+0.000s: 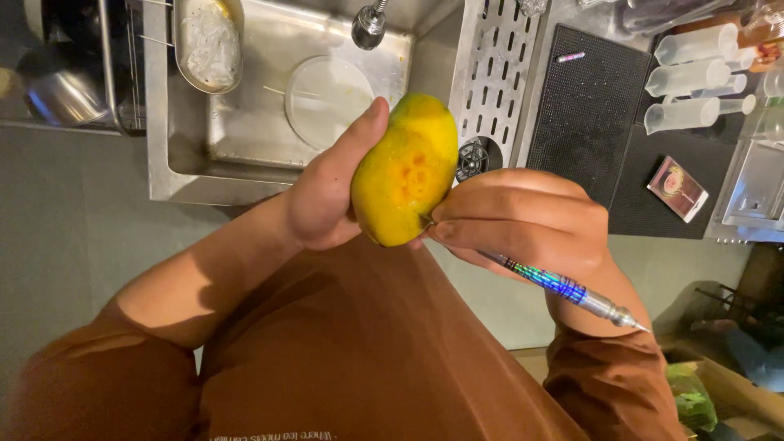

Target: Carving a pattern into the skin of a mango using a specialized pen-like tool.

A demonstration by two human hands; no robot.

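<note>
Mango [406, 170], likely slippery and soft, sits cupped in left hand [327, 192]; right hand [523, 220] pinches carving tool [563, 287] against it

steel sink [188, 175] at eleven o'clock holding a round plate [328, 100]; clear measuring cups [694, 77] at two; black mat [584, 106] at one.

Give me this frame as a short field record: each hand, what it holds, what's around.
left hand: holds a yellow-orange mango upright, thumb along its side
right hand: grips a slim metal carving tool with an iridescent handle, tip end against the mango's lower edge
mango surface: shallow carved marks on the orange patch
behind: steel sink with a round clear lid, perforated drain panel, black bar mat, clear measuring cylinders
clothing: brown sleeves
</note>
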